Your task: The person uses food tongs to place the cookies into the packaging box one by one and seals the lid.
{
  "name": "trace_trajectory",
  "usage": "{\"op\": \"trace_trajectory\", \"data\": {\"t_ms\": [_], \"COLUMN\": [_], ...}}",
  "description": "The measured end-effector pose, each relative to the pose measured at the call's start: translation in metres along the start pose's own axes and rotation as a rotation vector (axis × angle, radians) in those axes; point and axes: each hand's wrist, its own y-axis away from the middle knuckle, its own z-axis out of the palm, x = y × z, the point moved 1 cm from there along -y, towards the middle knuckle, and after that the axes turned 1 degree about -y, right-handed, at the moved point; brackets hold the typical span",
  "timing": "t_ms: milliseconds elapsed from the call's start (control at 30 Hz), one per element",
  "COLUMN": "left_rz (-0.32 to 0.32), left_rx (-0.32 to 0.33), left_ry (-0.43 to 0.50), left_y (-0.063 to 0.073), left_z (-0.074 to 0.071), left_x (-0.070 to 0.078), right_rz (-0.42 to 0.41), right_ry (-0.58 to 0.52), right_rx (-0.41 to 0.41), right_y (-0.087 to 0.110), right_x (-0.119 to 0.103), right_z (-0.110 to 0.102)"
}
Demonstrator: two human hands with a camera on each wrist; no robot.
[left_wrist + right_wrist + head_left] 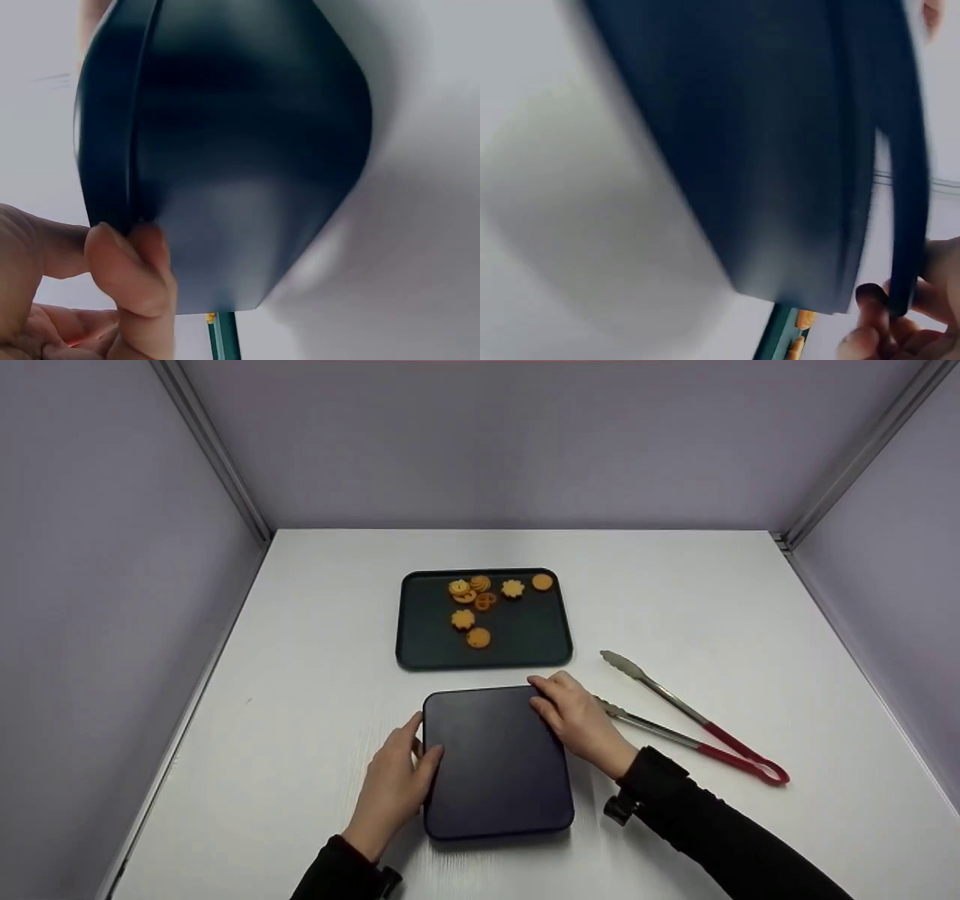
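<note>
A dark blue rectangular box [247,172] sits in front of me with its lid [495,765] over the top. My right hand [581,720] pinches the lid's far right corner; in the right wrist view a gap shows between the lid's edge [904,202] and the box wall [750,150]. At the left side my left hand [394,776] grips the lid's edge, thumb on the top surface. Its fingers [127,277] meet the rim in the left wrist view, where the lid lies close over the box. The inside of the box is hidden.
Beyond the box lies a dark green tray [532,637] bearing several biscuits [478,638] of different shapes. Metal tongs [671,699] with red handles lie spread on the white table [300,660], right of the box, one tip near my right hand. Grey walls enclose the table.
</note>
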Motion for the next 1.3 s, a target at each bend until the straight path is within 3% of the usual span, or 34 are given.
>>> {"op": "trace_trajectory", "data": {"t_ms": [233, 367, 600, 833, 1000, 1167, 1233, 1300], "left_rz": [0.049, 0.046, -0.042, -0.09, -0.113, -0.114, -0.102, -0.084], "left_rx": [0.035, 0.035, -0.103, -0.131, -0.165, -0.214, -0.226, -0.236], "left_ry": [-0.058, -0.088, 0.019, 0.048, 0.059, 0.093, 0.104, 0.114], "left_y": [0.002, 0.004, -0.008, -0.021, -0.031, -0.042, -0.046, -0.05], "left_z": [0.009, 0.012, 0.004, -0.004, -0.005, -0.006, -0.006, -0.005], "left_x": [-0.004, -0.004, -0.005, -0.008, -0.007, -0.005, -0.005, -0.005], "right_rz": [-0.156, -0.178, -0.188, -0.271, -0.422, -0.605, -0.629, -0.598], "right_ry": [0.044, 0.022, 0.026, 0.114, 0.191, 0.238, 0.256, 0.252], "right_rx": [0.096, 0.114, 0.123, 0.093, 0.038, -0.098, -0.152, -0.187], "right_y": [0.007, 0.009, 0.011, 0.02, 0.031, 0.047, 0.055, 0.062], "right_x": [0.012, 0.018, 0.024, 0.025, 0.016, 0.002, -0.002, -0.004], "right_z": [0.011, 0.015, 0.01, -0.001, -0.01, -0.017, -0.018, -0.018]}}
